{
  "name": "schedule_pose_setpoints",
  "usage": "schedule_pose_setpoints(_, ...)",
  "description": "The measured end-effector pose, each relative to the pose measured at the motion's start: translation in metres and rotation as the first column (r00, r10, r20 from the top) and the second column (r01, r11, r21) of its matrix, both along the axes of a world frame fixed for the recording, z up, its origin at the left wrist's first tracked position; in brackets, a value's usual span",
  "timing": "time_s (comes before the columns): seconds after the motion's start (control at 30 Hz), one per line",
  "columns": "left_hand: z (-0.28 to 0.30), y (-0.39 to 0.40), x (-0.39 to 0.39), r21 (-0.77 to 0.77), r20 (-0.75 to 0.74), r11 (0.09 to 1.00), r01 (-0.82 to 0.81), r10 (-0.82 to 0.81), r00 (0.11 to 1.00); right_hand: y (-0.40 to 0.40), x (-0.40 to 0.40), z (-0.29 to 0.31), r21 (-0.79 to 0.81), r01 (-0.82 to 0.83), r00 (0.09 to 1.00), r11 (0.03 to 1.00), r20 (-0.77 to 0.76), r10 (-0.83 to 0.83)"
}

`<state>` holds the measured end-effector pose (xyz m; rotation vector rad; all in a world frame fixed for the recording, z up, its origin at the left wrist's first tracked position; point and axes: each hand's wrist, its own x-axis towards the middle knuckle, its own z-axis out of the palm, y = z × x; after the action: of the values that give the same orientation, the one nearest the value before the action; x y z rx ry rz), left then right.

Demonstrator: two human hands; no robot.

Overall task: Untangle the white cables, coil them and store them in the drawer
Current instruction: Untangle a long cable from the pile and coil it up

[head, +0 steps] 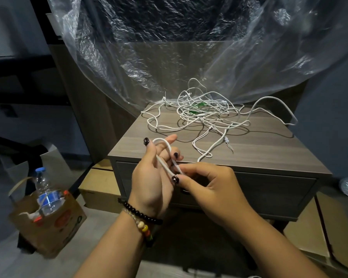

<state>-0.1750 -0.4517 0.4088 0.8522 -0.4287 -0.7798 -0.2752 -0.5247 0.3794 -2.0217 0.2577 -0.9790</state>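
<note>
A tangle of white cables (205,111) lies on top of a grey wood-grain nightstand (249,153), with green bits inside the knot. One white cable (165,155) runs off the front edge and loops around the fingers of my left hand (153,177), which is held upright in front of the drawer (269,193). My right hand (207,187) pinches that same cable at the bottom of the loop, close to my left palm. The drawer front is closed, partly hidden behind my hands.
Clear plastic sheeting (189,47) hangs behind the nightstand. A cardboard box (48,223) holding a water bottle (46,193) stands on the floor at the left. Flat cardboard boxes (96,187) lie under and beside the nightstand.
</note>
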Motion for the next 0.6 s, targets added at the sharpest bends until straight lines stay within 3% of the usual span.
schedule_pose_setpoints(0.07, -0.002, 0.001, 0.002, -0.004, 0.043, 0.999, 0.043, -0.043, 0.998, -0.001, 0.0, 0.002, 0.112, -0.006, 1.0, 0.994, -0.012, 0.008)
schedule_pose_setpoints(0.13, -0.003, 0.002, 0.004, -0.02, 0.051, 1.0, 0.019, -0.018, 0.999, -0.002, 0.001, 0.003, 0.117, 0.004, 0.999, 0.993, -0.038, 0.0)
schedule_pose_setpoints(0.23, -0.001, 0.001, 0.003, -0.083, -0.024, 0.996, -0.033, 0.031, 0.999, -0.007, -0.001, 0.008, 0.015, 0.008, 0.997, 1.0, -0.076, -0.007)
schedule_pose_setpoints(0.33, -0.002, -0.001, 0.008, -0.136, -0.135, 0.988, -0.077, 0.059, 0.989, -0.039, -0.003, 0.016, -0.088, 0.212, 0.976, 0.973, -0.023, -0.215)
schedule_pose_setpoints(0.4, -0.002, -0.001, 0.012, -0.124, -0.169, 0.99, -0.071, 0.05, 0.984, -0.072, -0.002, 0.017, -0.087, 0.44, 0.895, 0.894, -0.035, -0.444)
schedule_pose_setpoints(0.47, -0.001, -0.001, 0.014, -0.088, -0.185, 0.995, -0.049, 0.032, 0.982, -0.102, -0.001, 0.012, -0.148, 0.597, 0.769, 0.788, -0.175, -0.615)
schedule_pose_setpoints(0.6, -0.003, -0.002, 0.016, -0.103, -0.249, 0.995, 0.013, -0.039, 0.968, -0.133, 0.014, 0.003, -0.325, 0.613, 0.57, 0.72, -0.451, -0.687)
